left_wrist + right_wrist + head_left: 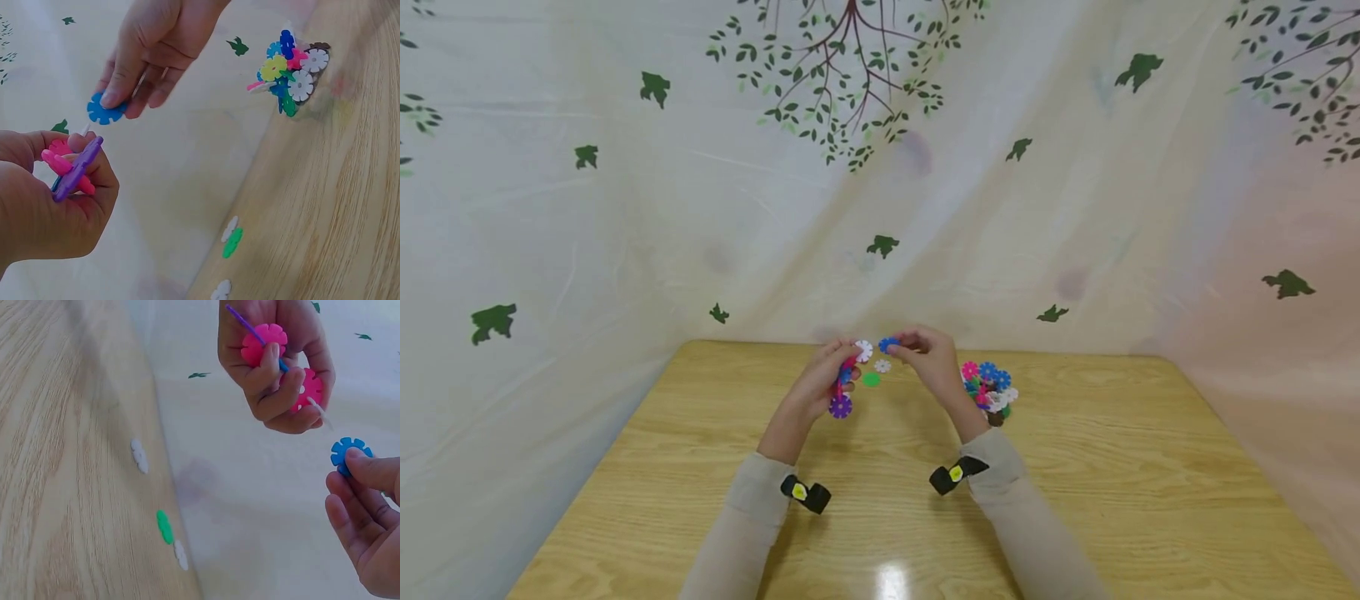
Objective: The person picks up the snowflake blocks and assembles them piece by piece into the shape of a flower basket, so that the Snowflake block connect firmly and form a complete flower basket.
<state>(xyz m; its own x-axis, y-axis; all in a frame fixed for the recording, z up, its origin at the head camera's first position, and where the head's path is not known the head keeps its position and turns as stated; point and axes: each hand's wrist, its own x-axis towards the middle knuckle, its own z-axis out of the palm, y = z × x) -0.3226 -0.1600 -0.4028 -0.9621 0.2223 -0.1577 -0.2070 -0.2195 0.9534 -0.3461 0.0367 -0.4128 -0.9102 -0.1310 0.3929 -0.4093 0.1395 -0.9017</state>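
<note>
My left hand grips a chain of interlocking plastic snowflake discs, its fingers curled round the middle. A purple disc forms the near end, a white disc the far end. Pink discs and a blue one sit between them, partly hidden by fingers in the right wrist view. Between thumb and fingertips, my right hand pinches a single blue disc by its edge. That disc is held just right of the chain's white end, with a small gap between them. Both hands are raised above the table.
On the wooden table, a heap of mixed-colour discs lies beside my right forearm. A green disc and a white disc lie flat beyond the hands; another white disc lies apart. A leaf-printed curtain hangs behind.
</note>
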